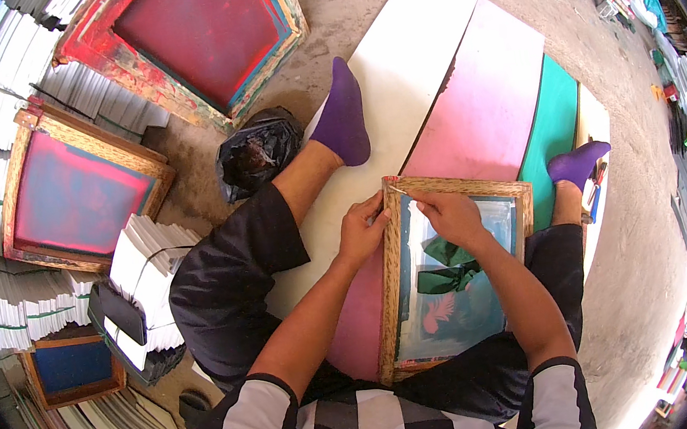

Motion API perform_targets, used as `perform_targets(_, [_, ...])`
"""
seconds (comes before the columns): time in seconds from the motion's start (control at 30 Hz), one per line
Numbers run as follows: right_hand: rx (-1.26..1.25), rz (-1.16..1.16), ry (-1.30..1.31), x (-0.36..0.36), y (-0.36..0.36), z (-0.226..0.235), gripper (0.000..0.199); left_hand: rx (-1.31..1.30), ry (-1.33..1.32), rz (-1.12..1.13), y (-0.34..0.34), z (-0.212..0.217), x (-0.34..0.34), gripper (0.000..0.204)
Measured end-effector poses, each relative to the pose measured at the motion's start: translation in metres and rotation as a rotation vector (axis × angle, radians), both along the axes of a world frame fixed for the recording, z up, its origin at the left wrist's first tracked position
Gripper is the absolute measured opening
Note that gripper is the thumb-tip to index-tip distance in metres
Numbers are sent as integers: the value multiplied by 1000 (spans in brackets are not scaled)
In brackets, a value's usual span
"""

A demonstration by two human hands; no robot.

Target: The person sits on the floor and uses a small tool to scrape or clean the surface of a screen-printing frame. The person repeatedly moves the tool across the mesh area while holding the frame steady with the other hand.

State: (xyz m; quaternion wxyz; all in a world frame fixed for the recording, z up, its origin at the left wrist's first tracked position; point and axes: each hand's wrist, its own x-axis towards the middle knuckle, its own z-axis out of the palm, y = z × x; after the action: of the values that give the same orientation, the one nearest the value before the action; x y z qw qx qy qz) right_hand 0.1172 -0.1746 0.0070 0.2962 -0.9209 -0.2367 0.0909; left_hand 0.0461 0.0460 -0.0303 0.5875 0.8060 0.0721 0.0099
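Observation:
A wooden-framed printing screen point(386, 294) lies across my lap, its mesh showing green and red ink shapes. My left hand point(360, 231) grips the frame's upper left edge, fingers curled over the wood. My right hand point(450, 218) rests inside the frame near its top, pressing on the mesh beside a dark green cloth point(445, 271) that lies on the screen. Whether the right fingers pinch the cloth is hidden. My legs in black shorts and purple socks point(341, 117) stretch out over flat sheets.
White point(415, 28), pink point(487, 96) and green point(554, 127) sheets lie on the dusty floor ahead. Other framed screens point(208, 26) point(74, 194) point(73, 368) lean on stacks of white paper point(146, 262) at left. A black plastic bag point(256, 152) sits by my left knee. Clutter lines the right side.

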Motion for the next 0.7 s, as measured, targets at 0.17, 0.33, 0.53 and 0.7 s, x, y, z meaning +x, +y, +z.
perform_targets(0.17, [-317,-4,200,8,21,59,34,-47,26,45,-1,-1,1,46])
perform_targets(0.33, [-224,0,275,21,30,60,36,-151,188,148,-4,12,19,40])
perform_targets(0.53, [-418,-13,300,20,60,96,37,-132,151,231,-4,-4,30,36])
perform_targets(0.7, [-360,-37,134,2,43,87,31,-92,119,315,-8,-7,31,33])
